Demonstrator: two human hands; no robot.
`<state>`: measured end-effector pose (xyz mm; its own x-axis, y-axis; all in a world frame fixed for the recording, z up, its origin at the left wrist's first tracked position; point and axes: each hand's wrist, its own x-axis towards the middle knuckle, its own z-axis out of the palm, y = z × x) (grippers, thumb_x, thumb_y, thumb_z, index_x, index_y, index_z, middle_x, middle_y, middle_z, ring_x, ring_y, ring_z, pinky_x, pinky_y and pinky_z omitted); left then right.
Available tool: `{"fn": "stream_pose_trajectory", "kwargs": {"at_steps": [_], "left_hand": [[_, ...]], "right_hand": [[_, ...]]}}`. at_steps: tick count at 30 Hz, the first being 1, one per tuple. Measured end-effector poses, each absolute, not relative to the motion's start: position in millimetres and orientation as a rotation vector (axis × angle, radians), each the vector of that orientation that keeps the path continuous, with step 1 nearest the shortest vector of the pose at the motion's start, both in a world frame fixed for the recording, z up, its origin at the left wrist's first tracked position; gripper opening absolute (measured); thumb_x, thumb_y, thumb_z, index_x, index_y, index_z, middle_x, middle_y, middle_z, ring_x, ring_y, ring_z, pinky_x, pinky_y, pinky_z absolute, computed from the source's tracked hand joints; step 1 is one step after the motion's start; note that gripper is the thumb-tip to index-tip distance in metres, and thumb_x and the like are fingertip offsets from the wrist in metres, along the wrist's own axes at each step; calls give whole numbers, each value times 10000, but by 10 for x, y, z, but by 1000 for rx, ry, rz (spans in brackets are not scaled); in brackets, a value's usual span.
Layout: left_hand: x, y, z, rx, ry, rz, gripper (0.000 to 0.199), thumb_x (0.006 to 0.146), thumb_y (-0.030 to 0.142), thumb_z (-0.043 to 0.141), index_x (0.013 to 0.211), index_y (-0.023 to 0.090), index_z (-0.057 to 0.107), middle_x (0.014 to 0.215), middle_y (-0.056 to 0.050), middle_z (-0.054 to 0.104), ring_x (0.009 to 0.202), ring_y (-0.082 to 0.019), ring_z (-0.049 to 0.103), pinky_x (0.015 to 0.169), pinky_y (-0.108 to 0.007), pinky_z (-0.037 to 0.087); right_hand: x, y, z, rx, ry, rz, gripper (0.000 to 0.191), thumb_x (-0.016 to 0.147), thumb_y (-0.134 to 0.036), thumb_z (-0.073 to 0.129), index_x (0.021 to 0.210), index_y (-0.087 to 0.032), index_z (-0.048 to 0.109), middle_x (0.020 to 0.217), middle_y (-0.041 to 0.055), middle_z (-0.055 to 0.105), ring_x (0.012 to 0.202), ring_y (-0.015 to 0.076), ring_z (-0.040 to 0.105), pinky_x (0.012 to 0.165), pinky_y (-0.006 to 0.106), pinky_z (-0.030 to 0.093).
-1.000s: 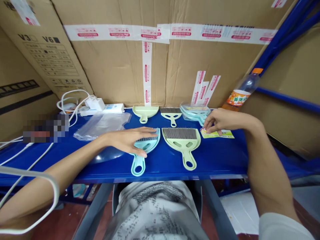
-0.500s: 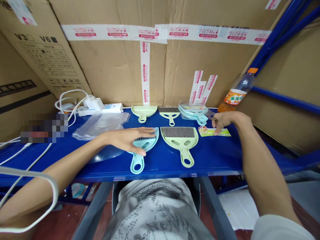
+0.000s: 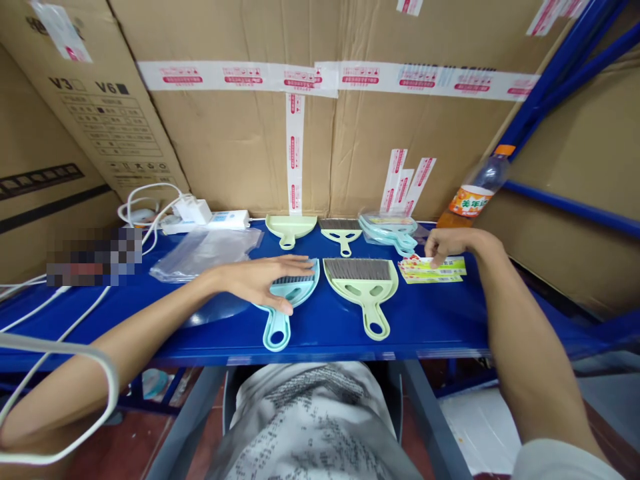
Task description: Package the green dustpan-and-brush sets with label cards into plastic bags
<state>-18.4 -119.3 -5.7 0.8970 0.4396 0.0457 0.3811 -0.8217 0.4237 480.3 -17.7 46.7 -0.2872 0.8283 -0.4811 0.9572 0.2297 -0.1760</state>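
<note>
Head view shows two bare hands over a blue table [image 3: 425,327]. The right hand [image 3: 456,240], at the right of the frame, has its fingers bunched and pointing down. Its fingertips touch the bright paper cards [image 3: 453,268]. I cannot tell if they pinch one card or just press on it. The cards lie one partly over another at the middle right, under the fingertips and a bit to both sides. Their long way runs left to right, across the way the fingers point. The right hand is much nearer to them.

The left hand [image 3: 257,277] is well apart from the cards, near the middle of the frame. Its fingers lie flat over the blue brush and dustpan [image 3: 303,290], with the thumb spread away. That blue handle points down toward the bottom of the frame. Between the left hand and the cards sits a green brush and dustpan [image 3: 370,288]. Above the cards, a bit to the left, is a blue set in a clear bag [image 3: 387,229].
</note>
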Motion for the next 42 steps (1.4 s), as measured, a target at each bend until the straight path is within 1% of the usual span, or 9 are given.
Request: {"fn": "stream_pose_trajectory", "kwargs": {"at_steps": [2,6,10,14,19,22,28,35,42], "left_hand": [[-165,-1189,-29,2665,612,343,820,952,590,810,1641,223,560,1713,-183,518,1694,-398,308,1349,-623,301],[-121,-1199,73,2613,705,902,434,1080,522,641,1378,231,762,1427,-146,764,1450,-336,612,1250,-579,435],[-118,-1211,152,2389,945,1288,400,1077,565,629,1089,217,826,1137,-106,832,1116,-270,740,1086,-464,541],[-124,-1189,142,2075,972,1356,390,1041,569,705,1084,193,796,1078,-110,825,960,-219,763,871,-357,606],[-45,-1157,38,1871,695,1304,443,995,534,792,1238,170,719,1092,-129,803,894,-197,771,696,-290,633],[31,-1203,-7,1839,632,1184,501,996,558,786,1288,163,686,1059,-115,794,845,-195,783,657,-281,644],[105,-1304,-18,1809,683,1074,573,911,548,888,1285,172,672,881,-46,786,753,-179,788,645,-254,639],[128,-1301,-91,1712,713,1048,614,880,480,929,1339,196,638,987,-62,825,854,-206,820,754,-295,672],[-150,-1177,106,1844,866,839,364,872,296,889,1203,177,795,949,-63,836,846,-211,816,760,-321,665]], "right_hand": [[4870,-182,502,1727,2227,-650,487,439,-609,879,681,-195,793,762,78,755,791,275,657,731,358,457],[5036,-354,688,1699,2363,-785,476,587,-620,925,775,-187,861,854,123,812,788,285,694,717,374,511],[4829,-732,932,1594,2833,-1068,359,844,-512,905,1042,-219,847,998,108,799,849,216,710,727,322,539],[4104,-994,874,1518,3178,-1608,767,823,-379,947,1509,-340,605,1073,47,758,863,201,733,705,311,558],[3286,-1127,474,1149,3169,-1762,922,863,-417,916,1631,-407,406,951,-36,680,726,149,640,621,257,509],[3056,-1237,302,1049,3112,-1817,847,923,-461,855,1629,-388,392,1003,-14,705,766,164,669,615,257,526],[2877,-1372,145,938,3233,-1741,254,953,-375,841,1156,-227,806,1023,47,782,855,176,728,717,283,620],[2840,-1387,103,965,3428,-1732,482,890,-337,904,1363,-344,813,1466,21,750,1365,310,689,1111,461,642],[2862,-1367,98,1084,3538,-1431,366,953,-416,838,1304,-314,845,1374,56,793,1262,294,743,1056,454,668]]}}
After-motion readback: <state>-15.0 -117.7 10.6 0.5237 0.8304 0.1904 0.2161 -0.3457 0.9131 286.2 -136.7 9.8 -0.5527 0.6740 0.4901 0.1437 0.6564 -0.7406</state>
